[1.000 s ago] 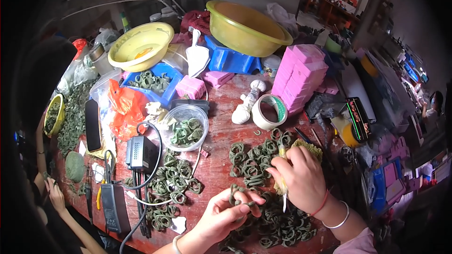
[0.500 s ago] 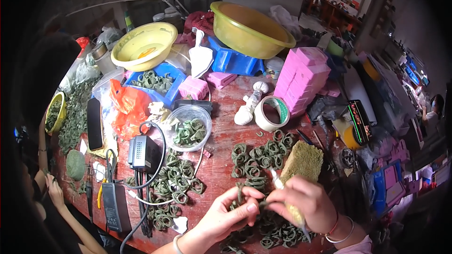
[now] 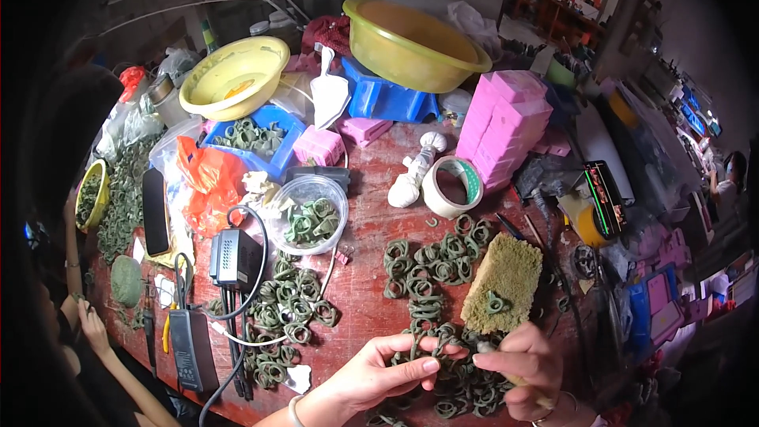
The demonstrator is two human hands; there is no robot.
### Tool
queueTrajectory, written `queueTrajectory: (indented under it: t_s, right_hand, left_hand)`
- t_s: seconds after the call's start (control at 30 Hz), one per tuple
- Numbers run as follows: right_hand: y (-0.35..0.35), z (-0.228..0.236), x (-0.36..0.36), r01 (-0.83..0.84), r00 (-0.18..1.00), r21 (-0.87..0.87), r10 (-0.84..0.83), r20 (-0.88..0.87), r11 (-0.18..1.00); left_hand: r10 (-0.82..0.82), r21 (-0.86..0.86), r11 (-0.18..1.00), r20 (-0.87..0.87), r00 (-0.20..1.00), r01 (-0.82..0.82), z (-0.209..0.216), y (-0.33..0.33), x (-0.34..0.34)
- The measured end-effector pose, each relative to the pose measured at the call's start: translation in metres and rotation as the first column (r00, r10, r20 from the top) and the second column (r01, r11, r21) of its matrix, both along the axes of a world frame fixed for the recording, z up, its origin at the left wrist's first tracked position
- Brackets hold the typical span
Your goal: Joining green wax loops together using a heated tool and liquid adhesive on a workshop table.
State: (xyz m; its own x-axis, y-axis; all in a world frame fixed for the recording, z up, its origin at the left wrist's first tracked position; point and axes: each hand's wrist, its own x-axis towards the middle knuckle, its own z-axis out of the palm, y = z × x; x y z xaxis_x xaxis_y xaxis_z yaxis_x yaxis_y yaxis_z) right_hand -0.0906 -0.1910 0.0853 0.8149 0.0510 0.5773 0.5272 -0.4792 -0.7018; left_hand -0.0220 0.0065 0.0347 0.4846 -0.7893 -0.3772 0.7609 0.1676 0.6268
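My left hand reaches over a pile of dark green rings at the front of the table, its index finger and thumb stretched out. Rings show just beyond its fingertips; I see none firmly held. Close by on the right, my right hand is curled round a slim tool with a yellowish handle, mostly hidden by the fingers. One green ring rests on the yellow-green sponge block just past my right hand. More rings lie in rows left of the sponge.
To the left stand a clear tub of rings, a black power adapter and looping cables. A tape roll, stacked pink blocks and yellow basins stand farther back. Another person's hand is at far left.
The ring that was between my hands is gone from there, and a ring now lies on the sponge. My right hand has moved slightly down and right; my left fingers have stretched rightward over the pile.
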Motion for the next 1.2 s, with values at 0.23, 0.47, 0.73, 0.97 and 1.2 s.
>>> queueTrajectory:
  t_s: [0.23,0.47,0.73,0.97,1.2]
  right_hand:
    - [0.006,-0.012,-0.002,-0.044,0.987,-0.246,0.081,0.141,0.968]
    - [0.007,-0.013,0.0,-0.088,0.989,-0.195,0.109,0.099,0.977]
    - [-0.02,-0.007,-0.003,0.0,0.974,0.182,0.041,-0.223,0.983]
    - [-0.005,0.007,0.005,0.009,0.869,0.268,0.125,-0.479,0.963]
    - [-0.002,0.012,0.02,0.017,0.893,0.096,0.028,-0.449,0.995]
  left_hand:
    - [-0.011,-0.075,0.997,-0.021,1.0,0.009,0.001,0.003,0.006]
    - [-0.012,-0.039,0.999,0.005,1.0,0.012,-0.004,0.002,0.003]
    - [-0.081,0.183,0.982,0.248,0.965,0.035,0.003,0.002,0.001]
    - [-0.09,0.17,0.985,0.368,0.926,0.029,0.001,0.0,0.002]
    - [0.022,0.189,0.967,0.606,0.795,-0.171,0.009,-0.005,-0.003]
